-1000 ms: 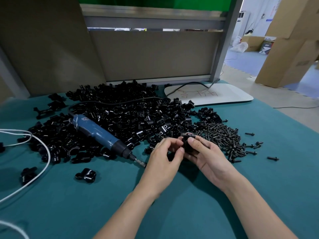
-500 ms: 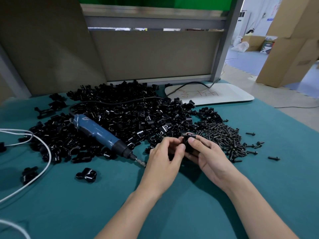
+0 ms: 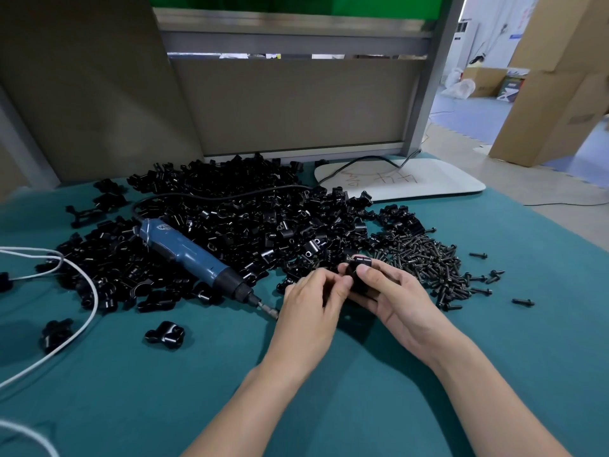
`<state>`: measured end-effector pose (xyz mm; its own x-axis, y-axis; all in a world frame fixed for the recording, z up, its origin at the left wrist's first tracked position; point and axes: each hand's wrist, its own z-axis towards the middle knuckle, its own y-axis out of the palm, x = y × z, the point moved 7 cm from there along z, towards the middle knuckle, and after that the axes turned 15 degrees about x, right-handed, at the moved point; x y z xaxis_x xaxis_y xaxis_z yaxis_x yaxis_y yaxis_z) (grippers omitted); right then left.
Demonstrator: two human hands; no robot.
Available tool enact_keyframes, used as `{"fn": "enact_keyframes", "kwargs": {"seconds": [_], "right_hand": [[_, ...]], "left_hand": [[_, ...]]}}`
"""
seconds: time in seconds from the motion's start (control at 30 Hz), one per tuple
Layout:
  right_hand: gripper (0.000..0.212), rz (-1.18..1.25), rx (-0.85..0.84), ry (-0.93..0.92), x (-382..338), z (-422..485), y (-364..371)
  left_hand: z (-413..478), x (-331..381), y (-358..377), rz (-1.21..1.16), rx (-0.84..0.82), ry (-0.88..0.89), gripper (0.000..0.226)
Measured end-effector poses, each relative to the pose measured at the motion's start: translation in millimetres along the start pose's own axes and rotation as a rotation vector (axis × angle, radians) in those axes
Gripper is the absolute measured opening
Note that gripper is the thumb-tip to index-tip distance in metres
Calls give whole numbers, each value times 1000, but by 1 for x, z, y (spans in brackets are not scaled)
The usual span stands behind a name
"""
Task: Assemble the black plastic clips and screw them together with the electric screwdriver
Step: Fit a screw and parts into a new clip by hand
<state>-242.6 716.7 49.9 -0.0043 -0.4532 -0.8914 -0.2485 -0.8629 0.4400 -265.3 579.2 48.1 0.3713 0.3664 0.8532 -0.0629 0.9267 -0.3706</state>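
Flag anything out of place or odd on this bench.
A few stray screws lie right of the screw pile, and a lone clip sits apart near the electric screwdriver. Nothing looks damaged.

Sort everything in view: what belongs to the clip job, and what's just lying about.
Job: held clip, left hand, right hand, clip pile, screws, screwdriver.
Lying about: white board, white cable, cardboard boxes.

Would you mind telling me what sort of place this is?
Likely an assembly bench in a workshop: a heap of clips, a pile of screws and a screwdriver lie on it.
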Motion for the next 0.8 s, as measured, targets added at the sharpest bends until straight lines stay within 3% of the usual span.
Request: {"fn": "enact_keyframes", "kwargs": {"seconds": [0.17,0.3,0.43,0.63,0.8], "right_hand": [[42,4,0,1,1,1,0],[43,8,6,-4,-1,1,0],[36,4,12,0,0,0,0],[33,3,33,6,-1,0,-2],[33,15,35,-1,-2,0,-2]], "left_hand": [[2,-1,2,-36,-9,-4,4],[1,1,0,-84,8,-9,6],[2,-3,-3,-26,32,-32,24],[3,-4,-1,-67,5,-36,5],[0,9,-2,-88,12,78,8]]}}
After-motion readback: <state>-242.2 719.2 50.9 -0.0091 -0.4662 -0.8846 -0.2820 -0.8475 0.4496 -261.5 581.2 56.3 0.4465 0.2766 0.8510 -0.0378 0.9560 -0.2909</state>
